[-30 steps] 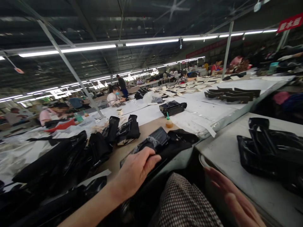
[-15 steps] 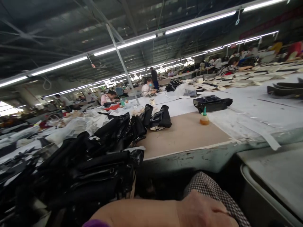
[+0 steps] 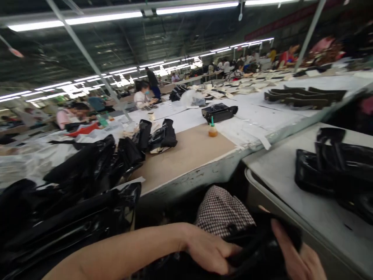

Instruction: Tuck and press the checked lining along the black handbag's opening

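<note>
The left hand (image 3: 208, 249) and right hand (image 3: 301, 262) are gripping 1 soft, crumpled black bag (image 3: 259, 252), both curled closed around its folds.

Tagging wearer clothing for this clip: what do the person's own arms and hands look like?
Both hands are bare: no gloves, rings or watch show. The left hand joins an uncovered forearm, no sleeve in view. The right hand shows only in part; its arm is out of frame.

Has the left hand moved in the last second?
Yes. The left hand came off the tan board, down below the table edge, and now grips the black piece.
</note>
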Demonstrator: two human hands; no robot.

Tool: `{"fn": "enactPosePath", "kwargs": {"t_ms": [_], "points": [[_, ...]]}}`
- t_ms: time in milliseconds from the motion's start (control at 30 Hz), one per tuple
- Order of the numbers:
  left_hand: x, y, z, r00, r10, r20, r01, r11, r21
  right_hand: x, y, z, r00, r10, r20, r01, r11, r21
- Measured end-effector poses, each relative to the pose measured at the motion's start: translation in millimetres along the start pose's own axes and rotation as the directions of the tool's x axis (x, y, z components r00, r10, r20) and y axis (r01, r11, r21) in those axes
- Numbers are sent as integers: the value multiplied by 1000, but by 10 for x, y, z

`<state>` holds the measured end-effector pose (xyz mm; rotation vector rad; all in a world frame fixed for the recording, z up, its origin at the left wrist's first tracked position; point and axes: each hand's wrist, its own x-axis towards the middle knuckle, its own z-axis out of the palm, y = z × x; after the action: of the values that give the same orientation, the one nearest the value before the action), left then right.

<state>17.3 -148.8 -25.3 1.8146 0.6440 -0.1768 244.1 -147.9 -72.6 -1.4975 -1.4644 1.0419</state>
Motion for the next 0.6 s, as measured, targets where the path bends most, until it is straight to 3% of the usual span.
{"fn": "enactPosePath", "kwargs": {"t_ms": [67, 167, 233, 300, 367, 433, 500, 600], "points": [[34, -43, 38, 997, -21, -72, 8, 984, -176, -70, -157, 18, 1000, -14, 20, 13, 1000, 17], [106, -105, 111, 987, 31, -157, -58, 984, -168, -152, -313, 62, 996, -66, 51, 59, 989, 135], [164, -137, 185, 958, 138, -252, -147, 989, -17, -196, -328, 63, 993, -115, 25, 109, 980, 169], [227, -171, 287, 911, 225, -346, -149, 961, 233, -225, -293, 37, 979, -199, 36, 191, 969, 154], [297, -203, 398, 886, 227, -404, -21, 891, 454, -232, -253, -4, 953, -297, 65, 289, 951, 110], [379, -213, 485, 860, 173, -480, 130, 835, 534, -219, -240, -49, 918, -389, 74, 388, 921, 31], [468, -185, 522, 821, 113, -560, 190, 871, 454, -193, -267, -89, 887, -460, 46, 462, 884, -70], [562, -86, 517, 748, 36, -663, 95, 982, 161, -153, -368, -129, 821, -569, 44, 569, 813, -119]]}}
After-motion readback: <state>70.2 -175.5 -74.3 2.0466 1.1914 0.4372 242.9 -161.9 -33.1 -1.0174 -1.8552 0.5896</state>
